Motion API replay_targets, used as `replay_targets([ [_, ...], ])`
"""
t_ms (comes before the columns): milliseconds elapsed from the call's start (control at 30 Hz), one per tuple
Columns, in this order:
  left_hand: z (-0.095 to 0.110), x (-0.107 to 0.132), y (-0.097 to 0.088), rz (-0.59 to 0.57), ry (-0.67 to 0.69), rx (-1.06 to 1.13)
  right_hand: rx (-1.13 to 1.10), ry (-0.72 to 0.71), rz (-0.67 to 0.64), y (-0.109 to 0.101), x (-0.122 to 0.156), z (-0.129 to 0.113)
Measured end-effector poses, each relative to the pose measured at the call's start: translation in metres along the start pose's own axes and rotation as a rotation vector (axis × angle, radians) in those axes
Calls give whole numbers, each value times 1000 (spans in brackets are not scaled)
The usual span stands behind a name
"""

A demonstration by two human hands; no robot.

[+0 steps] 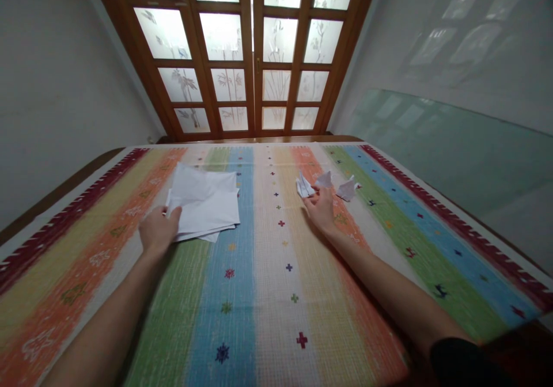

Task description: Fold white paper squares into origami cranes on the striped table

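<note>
My left hand (158, 230) rests on the near left corner of a loose stack of white paper sheets (206, 200), thumb on top and fingers curled at the edge, pinching it. My right hand (320, 207) reaches to the folded white paper figures: its fingertips touch one folded figure (304, 186) and sit just under a second (324, 179). A third folded figure (348, 189) lies a little to the right, untouched. All lie on a striped, many-coloured cloth (268, 295) that covers the table.
A wooden door with frosted glass panes (259, 53) stands beyond the table's far edge. Grey walls close in on both sides, the right one with a greenish lower band (458, 151). The table's wooden rim (52, 194) shows at the left.
</note>
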State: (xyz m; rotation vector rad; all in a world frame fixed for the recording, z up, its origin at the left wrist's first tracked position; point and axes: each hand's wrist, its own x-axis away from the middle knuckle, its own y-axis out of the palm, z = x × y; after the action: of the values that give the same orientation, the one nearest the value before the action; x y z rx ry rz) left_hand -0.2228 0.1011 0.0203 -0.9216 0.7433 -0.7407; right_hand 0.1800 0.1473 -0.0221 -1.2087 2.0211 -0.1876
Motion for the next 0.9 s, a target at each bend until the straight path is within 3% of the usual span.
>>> replay_targets([
  [133,-8,11,-3,64,107,-190,88,-37,-75,14,-16,14],
  [267,10,23,3,106,372,-273,192,98,-108,28,-24,19],
  [400,30,21,20,-43,523,-256,258,103,-133,29,-25,15],
  [500,31,15,37,-276,500,-309,214,53,-142,21,-22,10],
  [567,29,12,43,-379,474,-332,139,45,-133,15,-19,7],
  [633,28,13,43,-402,464,-340,11,69,-132,10,-13,1],
  [700,34,19,35,-350,458,-340,-180,146,-169,7,-3,-7],
  [767,50,32,23,-179,469,-315,-423,279,-266,7,9,-18],
  [833,72,50,12,-72,520,-142,-637,408,-352,9,21,-31],
  [900,97,69,7,-181,557,168,-788,488,-414,11,32,-45],
])
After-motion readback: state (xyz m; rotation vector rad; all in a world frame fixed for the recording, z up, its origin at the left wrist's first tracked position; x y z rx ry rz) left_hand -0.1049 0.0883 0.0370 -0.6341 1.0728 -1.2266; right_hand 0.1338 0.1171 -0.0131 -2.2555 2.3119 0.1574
